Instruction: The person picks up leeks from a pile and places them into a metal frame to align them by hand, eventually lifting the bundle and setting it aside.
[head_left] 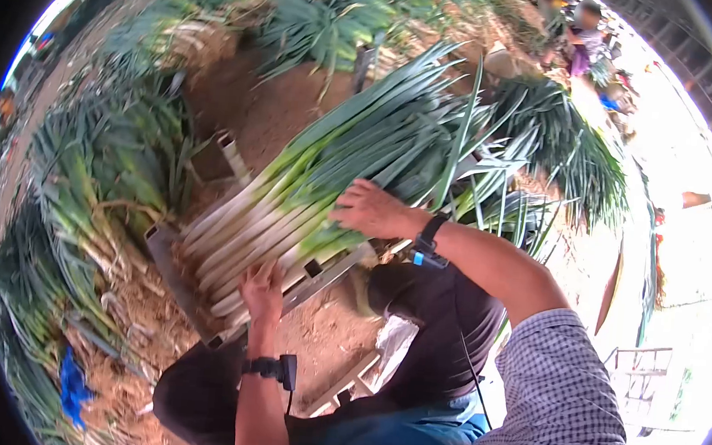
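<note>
From far, I watch the left hand [263,292] and right hand [375,211] touch the leeks [328,157], seemingly keeping them aligned; whether fingers [351,199] grip, I cannot tell.

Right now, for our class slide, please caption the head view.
A person's left hand and right hand on long, slender, leek-like stalks, white-based and green-leaved.

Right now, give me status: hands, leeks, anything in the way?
Left hand at white stalks, right hand on greener part. Leeks bunched side by side across frame. No blockage seen at either hand.
</note>
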A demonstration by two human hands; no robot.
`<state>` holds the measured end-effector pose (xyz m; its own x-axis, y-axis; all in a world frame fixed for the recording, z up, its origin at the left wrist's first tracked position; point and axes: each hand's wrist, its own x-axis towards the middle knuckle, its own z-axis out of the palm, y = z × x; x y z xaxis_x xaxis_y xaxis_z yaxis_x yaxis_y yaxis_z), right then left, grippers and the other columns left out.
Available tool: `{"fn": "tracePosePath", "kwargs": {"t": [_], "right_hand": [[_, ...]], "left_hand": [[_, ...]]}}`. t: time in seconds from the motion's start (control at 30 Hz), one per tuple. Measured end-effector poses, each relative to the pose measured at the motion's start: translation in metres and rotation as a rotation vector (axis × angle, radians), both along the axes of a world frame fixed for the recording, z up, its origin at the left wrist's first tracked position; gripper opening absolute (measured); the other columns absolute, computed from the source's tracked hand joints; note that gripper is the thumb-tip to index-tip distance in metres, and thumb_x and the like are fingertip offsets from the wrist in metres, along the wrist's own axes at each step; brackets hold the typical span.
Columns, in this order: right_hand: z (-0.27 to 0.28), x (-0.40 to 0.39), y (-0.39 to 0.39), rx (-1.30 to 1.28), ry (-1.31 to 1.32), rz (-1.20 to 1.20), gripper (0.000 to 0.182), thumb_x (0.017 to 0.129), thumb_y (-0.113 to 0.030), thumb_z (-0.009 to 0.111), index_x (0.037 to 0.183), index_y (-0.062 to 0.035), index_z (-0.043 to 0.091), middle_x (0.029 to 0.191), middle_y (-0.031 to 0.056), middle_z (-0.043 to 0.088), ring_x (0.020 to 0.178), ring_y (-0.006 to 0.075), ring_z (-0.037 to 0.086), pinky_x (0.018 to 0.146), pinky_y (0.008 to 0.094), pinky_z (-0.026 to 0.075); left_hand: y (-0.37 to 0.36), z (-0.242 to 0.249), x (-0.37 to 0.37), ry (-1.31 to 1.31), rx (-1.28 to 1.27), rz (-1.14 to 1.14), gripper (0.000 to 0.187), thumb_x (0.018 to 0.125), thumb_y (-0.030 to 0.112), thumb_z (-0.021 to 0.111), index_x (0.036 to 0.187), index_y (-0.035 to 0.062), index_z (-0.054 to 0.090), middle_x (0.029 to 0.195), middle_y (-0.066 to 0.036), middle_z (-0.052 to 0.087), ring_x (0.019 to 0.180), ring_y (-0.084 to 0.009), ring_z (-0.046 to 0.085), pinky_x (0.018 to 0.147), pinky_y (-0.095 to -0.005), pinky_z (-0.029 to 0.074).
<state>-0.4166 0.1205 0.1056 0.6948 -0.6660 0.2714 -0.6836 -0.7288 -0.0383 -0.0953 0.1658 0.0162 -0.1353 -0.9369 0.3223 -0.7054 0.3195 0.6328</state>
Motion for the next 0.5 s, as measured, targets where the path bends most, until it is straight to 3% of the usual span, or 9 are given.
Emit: {"fn": "tracePosePath", "kwargs": {"t": [0.07, 0.1, 0.2, 0.27, 0.33, 0.4, 0.5], "right_hand": [[0.001, -0.002, -0.007, 0.039, -0.153, 0.005, 0.016, 0.085, -0.024, 0.064, 0.101, -0.0194, 0.067, 0.085, 0.0012, 0.059, 0.092, 0.02, 0.061, 0.088, 0.0399, 0.043], [0.009, -0.007, -0.013, 0.206, -0.092, -0.087, 0.012, 0.087, -0.025, 0.065, 0.094, -0.0167, 0.07, 0.083, 0.0057, 0.062, 0.087, 0.0249, 0.064, 0.085, 0.0437, 0.047], [0.048, -0.051, -0.024, 0.249, 0.397, -0.295, 0.029, 0.094, -0.036, 0.059, 0.097, -0.0115, 0.073, 0.091, 0.0107, 0.069, 0.091, 0.0314, 0.067, 0.086, 0.0455, 0.052], [0.082, -0.074, -0.035, 0.642, 0.422, -0.846, 0.049, 0.098, -0.049, 0.049, 0.107, -0.0079, 0.074, 0.109, 0.013, 0.071, 0.107, 0.0348, 0.066, 0.095, 0.0462, 0.051], [0.103, -0.115, -0.034, 0.681, 0.305, -0.979, 0.062, 0.098, -0.058, 0.042, 0.121, -0.0066, 0.069, 0.127, 0.014, 0.067, 0.119, 0.0361, 0.061, 0.101, 0.0455, 0.048], [0.123, -0.125, -0.04, 0.706, 0.378, -1.061, 0.064, 0.099, -0.059, 0.042, 0.126, -0.0063, 0.067, 0.13, 0.0181, 0.064, 0.121, 0.0396, 0.059, 0.104, 0.0484, 0.045], [0.137, -0.156, -0.053, 0.696, 0.419, -1.077, 0.061, 0.098, -0.057, 0.045, 0.122, -0.0053, 0.068, 0.128, 0.0174, 0.065, 0.12, 0.0398, 0.059, 0.1, 0.048, 0.047]], "left_hand": [[-0.006, -0.005, 0.003, 0.027, -0.015, 0.001, 0.021, 0.083, 0.017, 0.077, 0.103, 0.0114, 0.076, 0.092, -0.009, 0.069, 0.091, -0.0315, 0.062, 0.088, -0.0446, 0.046], [-0.005, -0.01, 0.004, 0.037, -0.008, 0.004, 0.021, 0.083, 0.018, 0.078, 0.103, 0.0114, 0.076, 0.092, -0.009, 0.069, 0.091, -0.0316, 0.062, 0.088, -0.0451, 0.046], [-0.009, -0.018, 0.007, 0.019, 0.08, -0.017, 0.023, 0.083, 0.022, 0.079, 0.103, 0.0114, 0.076, 0.093, -0.01, 0.071, 0.092, -0.0319, 0.063, 0.091, -0.0449, 0.046], [-0.011, -0.021, 0.005, 0.018, 0.065, -0.002, 0.024, 0.083, 0.025, 0.079, 0.103, 0.0115, 0.076, 0.093, -0.01, 0.073, 0.096, -0.0315, 0.063, 0.095, -0.0435, 0.046], [-0.009, -0.016, 0.008, -0.008, 0.081, -0.004, 0.025, 0.083, 0.025, 0.079, 0.103, 0.0116, 0.077, 0.093, -0.01, 0.074, 0.099, -0.0313, 0.063, 0.097, -0.043, 0.045], [-0.008, -0.017, 0.007, -0.01, 0.1, 0.0, 0.025, 0.083, 0.025, 0.079, 0.104, 0.0118, 0.077, 0.094, -0.01, 0.074, 0.1, -0.0314, 0.063, 0.097, -0.0429, 0.045], [-0.007, -0.007, 0.006, -0.026, 0.126, 0.033, 0.025, 0.084, 0.024, 0.078, 0.105, 0.0115, 0.076, 0.097, -0.012, 0.073, 0.099, -0.0326, 0.063, 0.096, -0.0429, 0.046]]}}
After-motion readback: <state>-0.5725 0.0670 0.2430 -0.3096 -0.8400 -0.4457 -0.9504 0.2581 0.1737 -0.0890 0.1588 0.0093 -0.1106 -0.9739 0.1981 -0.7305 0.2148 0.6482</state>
